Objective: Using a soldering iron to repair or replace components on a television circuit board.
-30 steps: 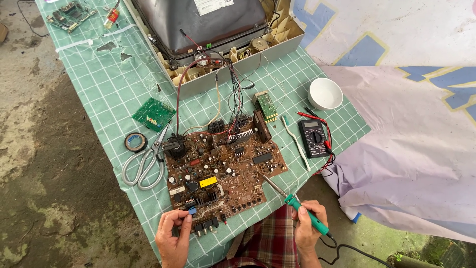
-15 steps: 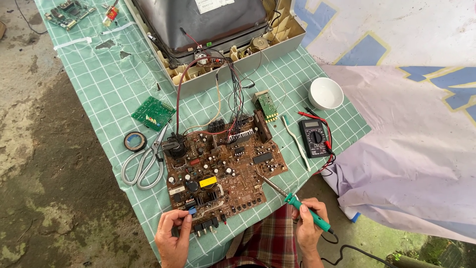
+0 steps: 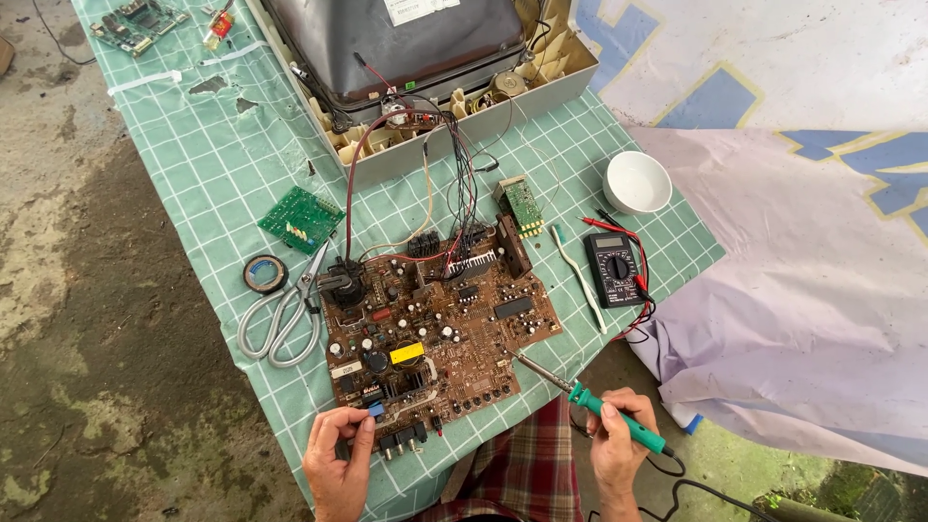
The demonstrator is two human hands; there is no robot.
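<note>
green checked table (image 3: 242, 155) carries brown circuit board (image 3: 435, 329), scissors (image 3: 280, 314), multimeter (image 3: 616, 270), white bowl (image 3: 637, 182), tape roll (image 3: 265, 274).

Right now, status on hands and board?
Left hand pinching circuit board corner. Right hand gripping soldering iron, tip at board edge. Scissors alongside.

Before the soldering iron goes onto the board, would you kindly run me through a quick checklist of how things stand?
1. Right hand grips the green-handled soldering iron: ok.
2. Iron tip at the edge of the brown circuit board: ok.
3. Left hand steadies the board's near corner: ok.
4. Left fingers apart from the tip: ok.
5. Tip hot or tinned: cannot tell.
6. Scissors beside the board, off the work area: ok.
</note>
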